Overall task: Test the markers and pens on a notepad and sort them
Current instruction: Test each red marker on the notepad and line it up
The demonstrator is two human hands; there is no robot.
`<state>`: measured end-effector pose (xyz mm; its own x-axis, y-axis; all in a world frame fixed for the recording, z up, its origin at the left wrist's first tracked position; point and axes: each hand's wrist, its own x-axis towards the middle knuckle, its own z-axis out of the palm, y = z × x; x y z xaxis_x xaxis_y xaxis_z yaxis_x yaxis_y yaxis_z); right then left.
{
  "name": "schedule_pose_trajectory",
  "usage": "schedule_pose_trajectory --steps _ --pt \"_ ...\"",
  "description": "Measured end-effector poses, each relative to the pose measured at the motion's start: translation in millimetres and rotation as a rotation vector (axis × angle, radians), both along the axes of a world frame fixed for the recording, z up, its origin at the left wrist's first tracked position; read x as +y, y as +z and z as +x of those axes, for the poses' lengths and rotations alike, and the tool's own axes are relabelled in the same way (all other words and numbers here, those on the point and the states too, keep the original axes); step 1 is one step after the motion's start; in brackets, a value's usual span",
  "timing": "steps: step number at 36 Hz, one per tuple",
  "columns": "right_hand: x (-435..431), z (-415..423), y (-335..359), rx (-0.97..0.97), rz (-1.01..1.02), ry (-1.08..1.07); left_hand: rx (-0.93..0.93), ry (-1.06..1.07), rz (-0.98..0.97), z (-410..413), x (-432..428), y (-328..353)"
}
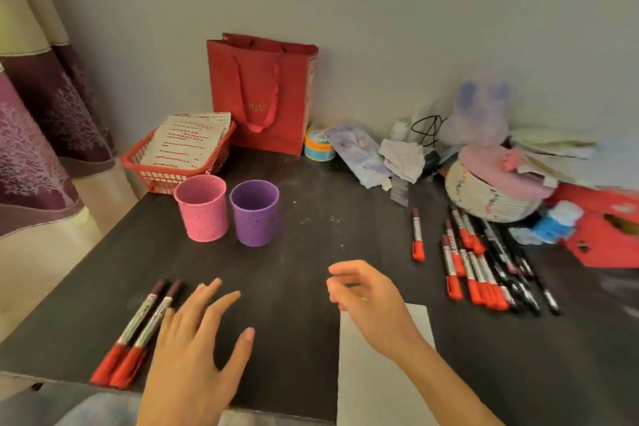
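Dark bench (294, 287) before you; your left grip (197, 349) hovers, fingers spread, just beside two red-capped markers (138, 328); your right grip (366, 297) hangs loosely curled over the notepad's (373, 391) corner; marker pile (484, 266) lies well right; pink cup (202, 207) and purple cup (255, 213) stand side by side; red basket (166, 178) holds printed sheets (188, 140).

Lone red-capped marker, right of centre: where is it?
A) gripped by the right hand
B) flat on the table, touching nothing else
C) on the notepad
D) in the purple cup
B: the lone marker lies flat on the dark table, with a clear gap to the marker pile on its right and to the right hand nearer the camera.
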<state>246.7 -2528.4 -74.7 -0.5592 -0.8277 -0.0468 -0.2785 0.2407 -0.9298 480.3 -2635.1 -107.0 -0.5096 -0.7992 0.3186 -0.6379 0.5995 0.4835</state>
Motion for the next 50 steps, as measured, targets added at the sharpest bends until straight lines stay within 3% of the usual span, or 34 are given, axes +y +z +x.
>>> schedule_pose_trajectory --steps 7,18,24,31,37,44,50 --pt "56 -79 -9 0.206 0.081 -0.201 -0.294 -0.317 0.097 -95 -5 -17" --pt "43 -134 -20 0.694 0.317 -0.190 -0.345 -0.346 0.051 -125 -14 -27" --pt "5 -146 -15 0.747 0.559 -0.104 -0.330 -0.335 0.051 -126 -14 -28" --pt "-15 -141 -6 0.967 0.772 -0.103 -0.333 -0.337 0.071 -128 -16 -27" --pt "-12 -142 4 0.728 0.680 -0.211 -0.339 -0.335 0.077 -129 -16 -27" --pt "19 -113 9 -0.141 0.093 -0.306 -0.307 -0.340 0.081 -128 -17 -31" --pt "60 -55 18 -0.409 -0.163 -0.236 -0.303 -0.338 0.085 -128 -18 -33"
